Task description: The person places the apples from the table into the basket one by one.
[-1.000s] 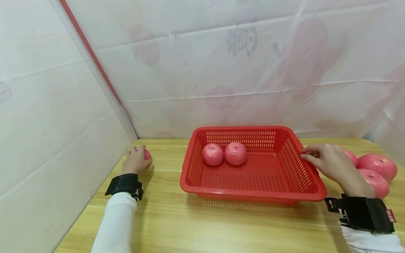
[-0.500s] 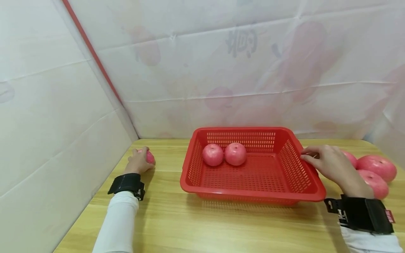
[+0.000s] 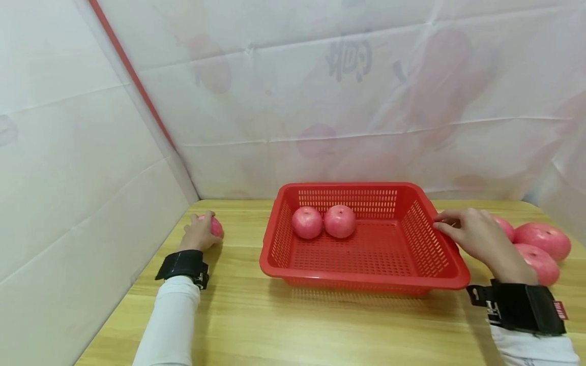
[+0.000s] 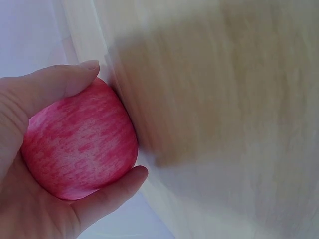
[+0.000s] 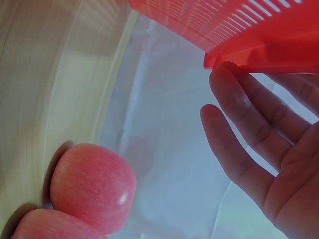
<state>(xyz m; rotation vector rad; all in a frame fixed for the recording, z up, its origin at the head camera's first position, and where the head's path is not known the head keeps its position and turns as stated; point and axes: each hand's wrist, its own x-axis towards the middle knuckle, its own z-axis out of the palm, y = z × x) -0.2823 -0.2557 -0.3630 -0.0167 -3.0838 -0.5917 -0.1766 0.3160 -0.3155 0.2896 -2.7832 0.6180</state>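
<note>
At the far left of the table, my left hand [image 3: 198, 234] grips a pink-red apple [image 4: 79, 144]. In the left wrist view, thumb and a finger wrap it from opposite sides, close over the wood. My right hand [image 3: 480, 244] holds the right rim of a red plastic basket [image 3: 366, 281]. From the right wrist view, its fingertips [image 5: 224, 82] sit right at the underside of that rim; the thumb is hidden there. Inside the basket, toward its back left, lie two apples, a left one [image 3: 307, 222] and a right one [image 3: 340, 221], side by side.
Beyond my right hand, a group of apples [image 3: 543, 240] rests on the wooden table [image 3: 293, 330], partly covered by the hand and wrist. White printed sheeting [image 3: 256, 101] rises behind the table and along its left side.
Over the first half second my left hand shifted slightly right with the apple, then stayed nearly still. The right hand keeps its place at the basket rim.
</note>
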